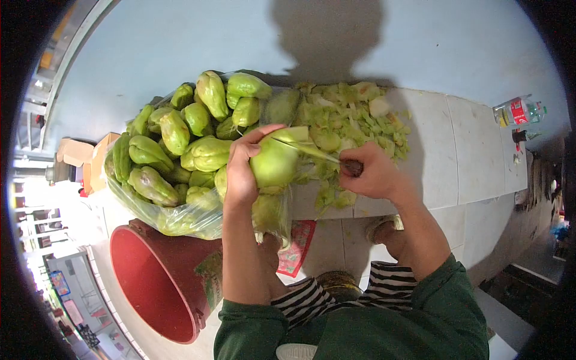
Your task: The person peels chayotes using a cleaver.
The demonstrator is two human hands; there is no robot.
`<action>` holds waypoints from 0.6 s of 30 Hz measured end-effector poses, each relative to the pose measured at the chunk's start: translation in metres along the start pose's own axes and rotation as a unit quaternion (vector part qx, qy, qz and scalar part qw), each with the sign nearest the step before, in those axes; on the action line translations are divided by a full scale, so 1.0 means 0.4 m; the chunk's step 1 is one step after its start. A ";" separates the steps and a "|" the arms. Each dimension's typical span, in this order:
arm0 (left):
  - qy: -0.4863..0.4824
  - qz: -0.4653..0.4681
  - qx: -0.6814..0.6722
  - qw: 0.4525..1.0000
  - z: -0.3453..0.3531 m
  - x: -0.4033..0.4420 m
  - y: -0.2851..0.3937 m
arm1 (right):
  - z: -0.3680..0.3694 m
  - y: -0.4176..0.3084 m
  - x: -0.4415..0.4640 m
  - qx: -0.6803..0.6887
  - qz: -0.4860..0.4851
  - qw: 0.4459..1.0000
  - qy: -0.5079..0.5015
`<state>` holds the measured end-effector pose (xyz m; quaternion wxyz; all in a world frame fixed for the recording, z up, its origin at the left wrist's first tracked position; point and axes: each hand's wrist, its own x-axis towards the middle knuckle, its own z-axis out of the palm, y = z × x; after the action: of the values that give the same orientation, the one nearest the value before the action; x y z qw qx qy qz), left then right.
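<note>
My left hand point(242, 171) is wrapped around a pale green chayote point(275, 164), held up over the ledge. In my right hand point(377, 173) is a knife point(352, 168), gripped by its dark handle. Its thin blade reaches left to the top of the chayote, where a strip of peel point(294, 135) shows along the cut. Behind my left hand, a clear plastic bag point(207, 219) holds several unpeeled chayotes point(175, 133). Beyond the knife, green peelings and pale scraps point(360, 117) lie spread over the tiles.
A red bucket point(157, 287) lies tilted on the floor at lower left, its mouth facing me. The tiled ledge point(480, 150) runs right to a plastic bottle point(519, 113) with a red label. A wall point(432, 48) rises behind. A cardboard box point(99, 162) stands at left.
</note>
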<state>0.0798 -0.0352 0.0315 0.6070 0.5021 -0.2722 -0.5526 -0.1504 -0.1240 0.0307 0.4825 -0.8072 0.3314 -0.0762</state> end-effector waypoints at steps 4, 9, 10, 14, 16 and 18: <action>0.079 0.049 -0.034 0.995 -0.014 0.011 -0.010 | 0.018 0.012 0.007 -0.065 -0.072 0.992 0.080; 0.085 0.082 -0.082 0.990 -0.004 0.008 0.001 | 0.061 0.020 0.000 -0.176 -0.148 0.966 0.122; 0.088 0.089 -0.091 0.988 -0.002 0.008 0.002 | 0.064 0.014 -0.002 -0.195 -0.158 0.961 0.116; 0.101 0.089 -0.088 0.987 0.007 0.004 0.001 | 0.082 0.010 0.006 -0.244 -0.209 0.935 0.152; 0.078 0.080 -0.087 0.990 0.000 0.006 -0.007 | 0.092 0.007 0.005 -0.254 -0.244 0.921 0.165; 0.049 0.073 -0.086 0.992 -0.002 0.007 -0.011 | 0.099 0.015 0.005 -0.261 -0.227 0.921 0.179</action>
<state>0.0795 -0.0370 0.0264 0.6994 0.4531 -0.2298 -0.5027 -0.1341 -0.0981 0.0046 0.1578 -0.9309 0.2284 -0.2373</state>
